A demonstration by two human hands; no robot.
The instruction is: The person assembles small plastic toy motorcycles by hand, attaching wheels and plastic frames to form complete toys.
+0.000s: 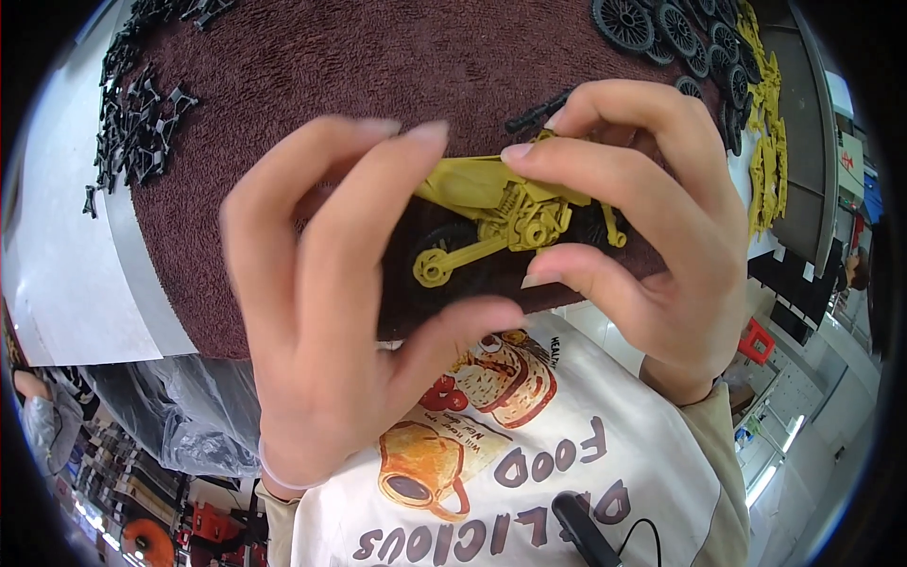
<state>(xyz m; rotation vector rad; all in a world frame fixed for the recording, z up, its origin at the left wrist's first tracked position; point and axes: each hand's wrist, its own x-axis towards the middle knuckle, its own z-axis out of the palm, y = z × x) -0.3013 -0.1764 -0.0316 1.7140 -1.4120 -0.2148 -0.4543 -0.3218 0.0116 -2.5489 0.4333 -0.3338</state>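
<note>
- One yellow toy motorbike (pixel 515 219) sits in the right grip (pixel 682 241), held between thumb and fingers.
- Left grip (pixel 316 350) stands wide around its left end; contact cannot be told.
- Beyond the right grip, black wheels (pixel 677 28) lie on a brown towel (pixel 378 66).

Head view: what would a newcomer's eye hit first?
Likely the yellow toy motorbike at the centre, held in the right hand, with the left hand curved open about its left end. Next, the black spoked wheels clustered at the upper right, beside yellow parts. Then the small black parts heaped at the upper left.
</note>
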